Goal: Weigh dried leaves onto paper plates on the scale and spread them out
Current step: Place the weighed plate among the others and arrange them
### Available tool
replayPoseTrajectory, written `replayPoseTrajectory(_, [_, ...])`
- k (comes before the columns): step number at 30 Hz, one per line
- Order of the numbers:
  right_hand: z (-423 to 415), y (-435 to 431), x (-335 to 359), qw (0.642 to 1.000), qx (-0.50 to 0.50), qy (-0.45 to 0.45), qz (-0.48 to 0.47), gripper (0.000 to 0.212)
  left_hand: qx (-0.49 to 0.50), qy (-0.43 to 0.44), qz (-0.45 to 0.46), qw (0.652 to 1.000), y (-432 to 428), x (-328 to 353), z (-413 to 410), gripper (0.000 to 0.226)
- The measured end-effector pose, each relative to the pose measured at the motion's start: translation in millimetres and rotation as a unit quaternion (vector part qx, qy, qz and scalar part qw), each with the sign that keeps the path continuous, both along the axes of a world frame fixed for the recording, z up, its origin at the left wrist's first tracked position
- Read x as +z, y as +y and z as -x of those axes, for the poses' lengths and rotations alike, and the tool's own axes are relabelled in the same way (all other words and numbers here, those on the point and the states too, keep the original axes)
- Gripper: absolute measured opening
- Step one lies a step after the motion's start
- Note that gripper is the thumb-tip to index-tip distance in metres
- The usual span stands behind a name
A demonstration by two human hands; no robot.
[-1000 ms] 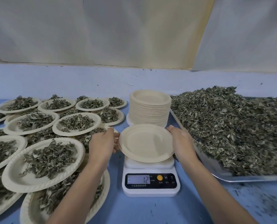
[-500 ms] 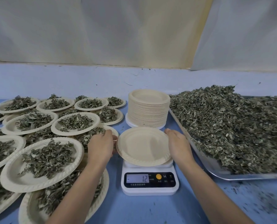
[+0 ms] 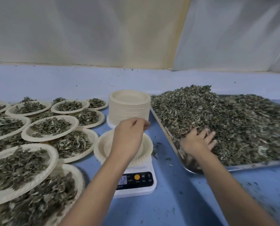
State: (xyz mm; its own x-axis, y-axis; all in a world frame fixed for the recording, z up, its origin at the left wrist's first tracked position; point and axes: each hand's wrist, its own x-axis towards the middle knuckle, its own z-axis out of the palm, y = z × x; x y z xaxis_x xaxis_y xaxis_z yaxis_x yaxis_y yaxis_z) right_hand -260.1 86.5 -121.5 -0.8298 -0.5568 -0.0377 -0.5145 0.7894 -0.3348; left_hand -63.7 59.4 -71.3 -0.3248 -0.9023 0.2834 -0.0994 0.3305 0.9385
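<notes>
right hand in the leaves, left over the plate

the right hand (image 3: 196,142) is out over the near left corner of the metal tray (image 3: 253,165), palm down, fingers straight and fanned apart, tips sunk into the heap of dried leaves (image 3: 225,121). nothing is pinched in it, it's a flat, open hand pressing into the pile. its forearm runs in from the lower right, across the blue desk (image 3: 176,201).

the left hand (image 3: 129,139) hangs above the empty paper plate (image 3: 101,144), back of the hand to the camera, wrist bent, fingers loosely curled toward the right with thumb and forefinger close together. it holds nothing and i can't see it touching the plate. its forearm comes up from the bottom edge and covers part of the display.

that plate sits on the white scale (image 3: 136,190), at the middle of the desk, just left of the tray; the readout (image 3: 123,180) shows 12. right behind it stands the tall stack of clean plates (image 3: 128,108). to the left, the filled plates (image 3: 51,128) overlap one another, each with a spread of leaves. loose crumbs of leaf dot the desk near the tray.
</notes>
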Motion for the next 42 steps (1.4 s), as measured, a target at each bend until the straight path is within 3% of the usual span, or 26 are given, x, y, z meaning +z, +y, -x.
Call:
replayPoseTrajectory(3, [6.1, -4.5, -10.7, 0.994, -0.035, -0.095, -0.048, 0.075, -0.027, 0.006, 0.006, 1.000, 6.6, 1.3, 20.1, 0.034])
replayPoseTrajectory(7, [10.2, -18.8, -19.6, 0.992, 0.014, -0.123, -0.031, 0.071, -0.044, 0.000, 0.006, 0.999, 10.1, -1.3, 27.5, 0.034])
replayPoseTrajectory(10, [9.5, -28.3, -24.4, 0.989, 0.110, -0.089, 0.052, 0.068, -0.035, 0.005, 0.007, 0.999, 7.0, -3.4, 21.7, 0.034])
replayPoseTrajectory(12, [11.9, -31.7, -28.0, 0.982, 0.159, -0.021, 0.102, 0.060, -0.028, 0.014, 0.005, 0.999, 4.2, -3.0, 16.2, 0.034])
replayPoseTrajectory(15, [19.5, -38.2, -33.4, 0.979, 0.173, 0.099, 0.045, 0.053, -0.011, 0.038, -0.004, 0.999, 1.0, -1.7, 10.2, 0.033])
replayPoseTrajectory(20, [26.4, -50.5, -35.0, 0.972, 0.233, 0.022, -0.006, 0.046, -0.006, 0.036, -0.011, 0.999, -1.6, -3.7, 7.0, 0.032])
replayPoseTrajectory(27, [23.9, -54.0, -32.2, 0.954, 0.264, 0.141, -0.019, 0.040, -0.004, 0.035, -0.010, 0.999, -5.4, -3.7, 4.8, 0.032])
replayPoseTrajectory(32, [22.9, -56.0, -32.1, 0.954, 0.250, 0.168, -0.014, 0.034, 0.005, 0.038, -0.013, 0.999, -10.5, -1.6, 0.1, 0.031])
replayPoseTrajectory(37, [22.5, -52.1, -23.4, 0.959, 0.196, 0.143, 0.145, 0.029, 0.017, 0.044, -0.026, 0.999, -14.3, 0.3, -5.9, 0.031])
replayPoseTrajectory(42, [16.8, -46.7, -1.5, 0.934, 0.187, 0.054, 0.300, 0.028, 0.015, 0.040, -0.033, 0.999, -13.9, 1.6, -6.0, 0.031])
